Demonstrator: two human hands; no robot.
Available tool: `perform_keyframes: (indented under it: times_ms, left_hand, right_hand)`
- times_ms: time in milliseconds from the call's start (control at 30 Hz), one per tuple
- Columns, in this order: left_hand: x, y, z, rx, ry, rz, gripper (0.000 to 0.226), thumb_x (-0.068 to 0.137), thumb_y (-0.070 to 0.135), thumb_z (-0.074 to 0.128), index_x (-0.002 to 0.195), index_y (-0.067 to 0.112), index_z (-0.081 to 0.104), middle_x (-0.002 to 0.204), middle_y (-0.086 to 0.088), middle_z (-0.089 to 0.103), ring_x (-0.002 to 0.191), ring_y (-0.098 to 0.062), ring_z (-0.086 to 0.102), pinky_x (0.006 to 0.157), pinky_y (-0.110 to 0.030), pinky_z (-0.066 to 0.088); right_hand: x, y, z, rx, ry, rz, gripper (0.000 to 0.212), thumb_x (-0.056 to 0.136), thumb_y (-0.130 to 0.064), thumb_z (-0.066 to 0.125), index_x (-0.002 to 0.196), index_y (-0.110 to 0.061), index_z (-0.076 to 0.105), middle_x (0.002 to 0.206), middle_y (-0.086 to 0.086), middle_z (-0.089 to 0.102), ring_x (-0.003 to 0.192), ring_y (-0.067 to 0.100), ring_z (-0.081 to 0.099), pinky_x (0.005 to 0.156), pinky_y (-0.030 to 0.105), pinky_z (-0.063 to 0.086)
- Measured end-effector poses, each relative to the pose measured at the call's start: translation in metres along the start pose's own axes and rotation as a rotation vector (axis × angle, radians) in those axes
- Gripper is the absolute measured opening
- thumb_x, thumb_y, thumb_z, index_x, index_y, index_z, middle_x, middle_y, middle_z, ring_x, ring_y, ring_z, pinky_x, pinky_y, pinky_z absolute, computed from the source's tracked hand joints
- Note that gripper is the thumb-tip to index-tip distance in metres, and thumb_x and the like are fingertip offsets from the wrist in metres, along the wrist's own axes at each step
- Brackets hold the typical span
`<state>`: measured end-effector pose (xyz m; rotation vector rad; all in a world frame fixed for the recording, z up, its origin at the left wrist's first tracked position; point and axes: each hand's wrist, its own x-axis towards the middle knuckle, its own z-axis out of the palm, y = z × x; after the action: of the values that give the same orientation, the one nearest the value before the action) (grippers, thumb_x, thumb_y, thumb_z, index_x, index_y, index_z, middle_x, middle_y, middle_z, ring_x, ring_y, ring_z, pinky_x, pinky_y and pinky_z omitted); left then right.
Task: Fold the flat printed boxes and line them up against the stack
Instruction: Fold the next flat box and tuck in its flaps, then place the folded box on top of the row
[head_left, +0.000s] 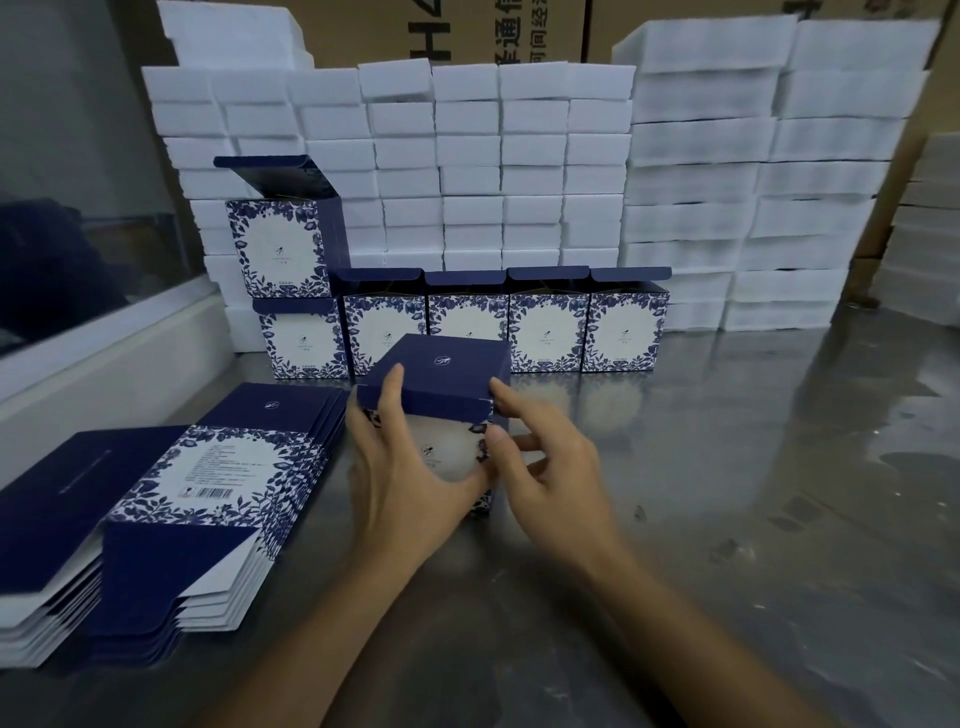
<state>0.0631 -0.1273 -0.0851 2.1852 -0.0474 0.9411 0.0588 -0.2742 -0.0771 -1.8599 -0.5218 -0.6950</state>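
Many white foam blocks (519, 171) stacked in tall columns fill the rear of the grey metal tabletop (753, 467), w/ brown printed cartons (519, 31) behind them. Against the foam's foot stands a row of five folded blue-and-white floral cardboard boxes (545, 332), all upright, printed fronts toward the camera, top flaps open and standing up at the back; insides look dark, contents can't be told. One more folded floral box (283, 244) sits on top of the leftmost one, its dark blue lid flap (270, 174) raised and tilted back.

Front left lies a pile of flat blue-and-white printed box blanks (171, 499), fanned slightly, long axis running from near-left to far-right, barcode panel facing up.

Centre, just in front of the row, is the box being folded (441, 410): upright, long axis vertical, floral front toward the camera, dark blue top w/ small white logo closed or nearly so.

Left hand (410, 467) grips its left side, fingers (387, 400) reaching up to the top edge, thumb across the front. Right hand (550, 457) is at the box's right edge, fingers (504, 395) spread and loosely bent, index tip touching the top corner, thumb on the front edge.
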Motion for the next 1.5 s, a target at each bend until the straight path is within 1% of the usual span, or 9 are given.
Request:
perform_keyframes:
  times_ms: [133,300,367,467,767,967,1200,1333,1500]
  left_hand:
    - [0.006,0.001,0.000,-0.065,0.013,-0.064,0.110,0.051,0.061,0.076,0.140,0.041,0.015,0.138,-0.006,0.025,0.121,-0.032,0.040,0.086,-0.040,0.045]
    - [0.012,-0.008,-0.008,-0.136,0.076,-0.024,0.112,0.049,0.039,0.092,0.137,0.040,0.022,0.123,0.014,0.019,0.109,-0.007,0.033,0.087,-0.027,0.036]
    - [0.021,-0.008,-0.015,-0.171,0.132,-0.004,0.113,0.051,0.036,0.093,0.139,0.038,0.022,0.129,0.011,0.020,0.109,-0.004,0.032,0.087,-0.019,0.035]
    - [0.051,0.000,-0.023,-0.215,0.209,0.031,0.111,0.055,0.037,0.092,0.141,0.035,0.021,0.141,-0.002,0.024,0.116,-0.005,0.034,0.087,-0.009,0.031]
    - [0.189,0.014,-0.029,-0.069,0.273,-0.043,0.110,0.054,0.049,0.089,0.140,0.034,0.022,0.142,-0.007,0.024,0.122,-0.023,0.040,0.093,-0.033,0.042]
    - [0.235,-0.003,-0.014,0.092,0.230,-0.131,0.107,0.056,0.051,0.088,0.140,0.033,0.024,0.147,-0.012,0.022,0.130,-0.033,0.037,0.093,-0.047,0.045]
    - [0.240,-0.015,0.018,0.192,0.117,-0.278,0.118,0.075,0.050,0.079,0.154,0.034,-0.007,0.161,-0.016,-0.020,0.150,-0.035,-0.002,0.110,-0.062,0.028]
    - [0.215,-0.024,0.040,0.382,0.167,-0.091,0.097,0.080,0.042,0.076,0.150,0.029,0.010,0.162,-0.012,-0.005,0.149,-0.035,0.001,0.106,-0.067,0.027]
    - [0.196,-0.046,0.057,0.515,-0.095,-0.041,0.068,0.085,0.035,0.068,0.140,0.021,0.032,0.151,-0.009,0.022,0.135,-0.034,0.025,0.101,-0.059,0.038]
  right_hand:
    - [0.001,0.004,0.001,0.003,-0.070,0.031,0.044,0.096,-0.046,0.052,0.140,-0.039,0.049,0.119,-0.018,0.065,0.097,0.004,0.066,0.071,0.020,0.054]
    - [0.005,0.046,-0.021,-0.092,-0.002,0.434,0.009,0.097,-0.026,0.062,0.098,-0.020,0.069,0.085,-0.005,0.070,0.085,0.013,0.068,0.081,0.037,0.055]
    - [0.007,0.060,-0.027,-0.103,0.100,0.521,0.021,0.096,-0.021,0.060,0.077,-0.014,0.066,0.075,0.003,0.070,0.080,0.025,0.067,0.078,0.040,0.055]
    - [0.011,0.062,-0.019,-0.148,0.085,0.514,0.030,0.094,-0.022,0.062,0.064,-0.018,0.059,0.059,-0.007,0.062,0.065,0.014,0.060,0.065,0.031,0.046]
    - [0.022,0.067,-0.013,-0.239,0.091,0.526,0.026,0.089,-0.033,0.062,0.064,-0.024,0.061,0.058,-0.013,0.063,0.064,0.005,0.063,0.063,0.026,0.045]
    - [0.026,0.061,-0.012,-0.247,0.077,0.548,0.023,0.087,-0.036,0.058,0.069,-0.021,0.062,0.062,-0.006,0.066,0.067,0.017,0.067,0.067,0.032,0.054]
    - [0.027,0.059,-0.013,-0.309,0.060,0.591,0.022,0.088,-0.041,0.057,0.074,-0.024,0.062,0.068,-0.012,0.065,0.075,0.013,0.063,0.065,0.028,0.042]
    - [0.025,0.061,-0.014,-0.322,0.048,0.606,0.022,0.088,-0.042,0.057,0.076,-0.025,0.063,0.070,-0.013,0.066,0.076,0.012,0.063,0.067,0.028,0.042]
    - [0.025,0.061,-0.013,-0.332,0.036,0.610,0.023,0.088,-0.043,0.057,0.074,-0.025,0.062,0.069,-0.014,0.065,0.076,0.014,0.062,0.067,0.028,0.041]
